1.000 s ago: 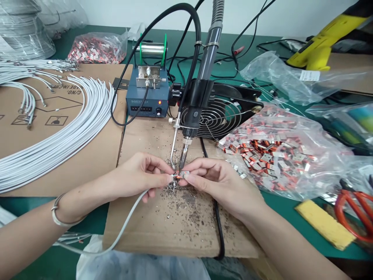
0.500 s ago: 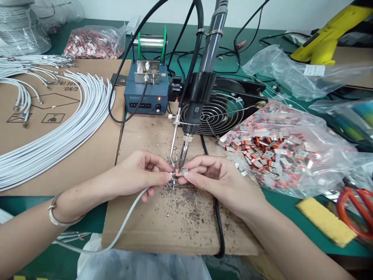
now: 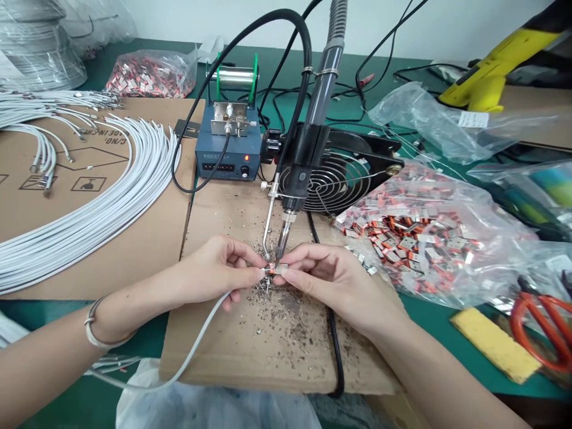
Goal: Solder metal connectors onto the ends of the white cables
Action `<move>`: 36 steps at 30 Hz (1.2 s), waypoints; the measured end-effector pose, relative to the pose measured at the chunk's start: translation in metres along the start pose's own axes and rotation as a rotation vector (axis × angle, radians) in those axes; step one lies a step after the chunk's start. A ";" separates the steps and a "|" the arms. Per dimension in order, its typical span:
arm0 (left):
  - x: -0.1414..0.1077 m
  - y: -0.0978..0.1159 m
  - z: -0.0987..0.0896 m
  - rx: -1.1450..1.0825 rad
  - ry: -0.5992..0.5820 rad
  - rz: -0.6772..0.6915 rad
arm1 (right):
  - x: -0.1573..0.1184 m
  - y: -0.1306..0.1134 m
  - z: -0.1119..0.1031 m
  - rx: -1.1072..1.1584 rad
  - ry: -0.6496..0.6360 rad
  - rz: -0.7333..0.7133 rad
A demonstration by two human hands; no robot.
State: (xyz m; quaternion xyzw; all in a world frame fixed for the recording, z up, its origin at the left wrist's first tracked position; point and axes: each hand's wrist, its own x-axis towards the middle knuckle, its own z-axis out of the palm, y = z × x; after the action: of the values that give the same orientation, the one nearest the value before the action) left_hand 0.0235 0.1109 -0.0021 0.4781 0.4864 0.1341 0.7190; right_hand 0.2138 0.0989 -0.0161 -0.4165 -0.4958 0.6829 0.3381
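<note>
Currently, the nearest item is a translucent plastic bag point(image 3: 218, 411) below the edge of the cardboard base point(image 3: 232, 363). A white cable point(image 3: 199, 338) curves from the near left across this base to the left hand point(image 3: 223, 271). At the near right, a yellow sponge point(image 3: 496, 345) lies on the green tabletop point(image 3: 429, 322), beside a tool with orange handles point(image 3: 518, 322).

Both hands meet over the middle of the base. The left hand pinches the cable end between thumb and forefinger. The right hand point(image 3: 339, 283) grips the metal connector point(image 3: 281, 269) between thumb and fingers, its orange part facing left toward the cable end. The soldering iron point(image 3: 319, 101) slants down to this point, with a thin feed tube point(image 3: 269, 220) at its left; whether the tip touches the connector cannot be determined.

To the right is an open bag of loose connectors point(image 3: 415, 238). To the left, bundled white cables point(image 3: 149, 179) rest on a second cardboard sheet point(image 3: 147, 274).

Farther back, a fan point(image 3: 333, 182) lies behind the iron, and a blue control unit point(image 3: 227, 161) shows a lit red indicator. Beyond the unit is a solder spool point(image 3: 235, 78); another connector bag point(image 3: 152, 74) lies to its left. A yellow-and-black tool point(image 3: 496, 59) occupies the far right.
</note>
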 end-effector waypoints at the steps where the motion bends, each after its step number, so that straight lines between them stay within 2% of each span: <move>1: 0.000 0.000 0.000 -0.001 0.001 0.000 | 0.000 0.000 0.000 -0.010 0.004 0.000; 8: -0.002 -0.005 -0.001 -0.009 -0.021 0.035 | 0.001 0.001 0.001 -0.082 0.060 0.000; 16: -0.004 -0.008 -0.002 0.014 -0.042 0.131 | 0.001 0.001 0.000 -0.108 0.040 0.022; 22: -0.003 -0.003 -0.001 0.119 0.025 0.156 | 0.001 -0.002 0.000 -0.075 0.025 0.026; 27: 0.000 -0.006 -0.002 0.214 0.065 0.233 | 0.001 -0.002 0.001 -0.065 0.034 0.027; 36: -0.001 -0.004 0.000 0.271 0.098 0.226 | 0.001 -0.001 -0.002 -0.058 0.029 0.043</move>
State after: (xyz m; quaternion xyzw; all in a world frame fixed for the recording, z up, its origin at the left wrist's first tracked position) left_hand 0.0217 0.1081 -0.0047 0.6151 0.4775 0.1703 0.6039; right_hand 0.2157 0.1007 -0.0156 -0.4466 -0.5015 0.6691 0.3185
